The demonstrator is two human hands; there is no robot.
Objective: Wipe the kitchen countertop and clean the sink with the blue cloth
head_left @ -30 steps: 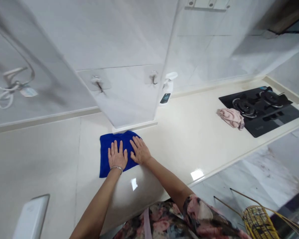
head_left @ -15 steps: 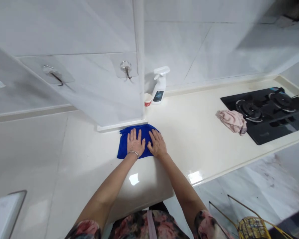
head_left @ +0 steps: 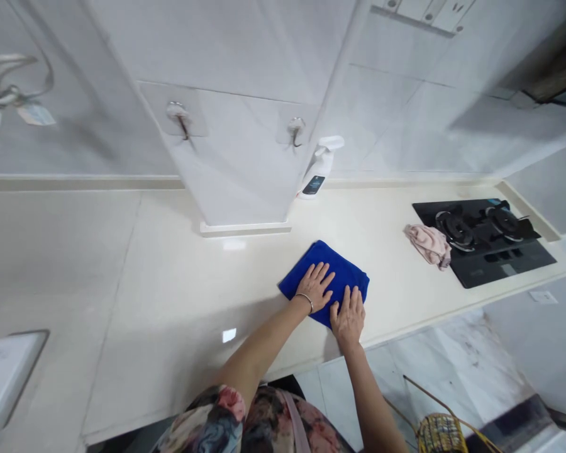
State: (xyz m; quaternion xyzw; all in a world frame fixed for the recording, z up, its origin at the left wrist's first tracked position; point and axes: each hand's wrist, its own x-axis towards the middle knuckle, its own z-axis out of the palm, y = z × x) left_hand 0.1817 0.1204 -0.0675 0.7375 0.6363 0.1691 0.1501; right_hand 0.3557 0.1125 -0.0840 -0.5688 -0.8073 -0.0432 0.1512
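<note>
A blue cloth (head_left: pixel 330 253) lies spread on the pale countertop (head_left: pixel 179 296), turned at an angle near the counter's front edge. My left hand (head_left: pixel 315 287), with a bracelet at the wrist, rests flat on the cloth's middle with fingers apart. On the cloth's right front part lies my right hand (head_left: pixel 349 316), palm down, fingers stretched out and thumb apart. Both hands press on the cloth without gripping it.
A white spray bottle (head_left: pixel 317 170) stands behind the wall pillar (head_left: pixel 245 170). To the right, a crumpled pink cloth (head_left: pixel 429 244) touches the black gas hob (head_left: pixel 481 267). Hooks hang on the pillar. A woven basket (head_left: pixel 441 434) is down at the right.
Both hands have slid the blue cloth from the pillar's foot to the right and toward the front edge, and it has turned. The camera view has shifted too.
</note>
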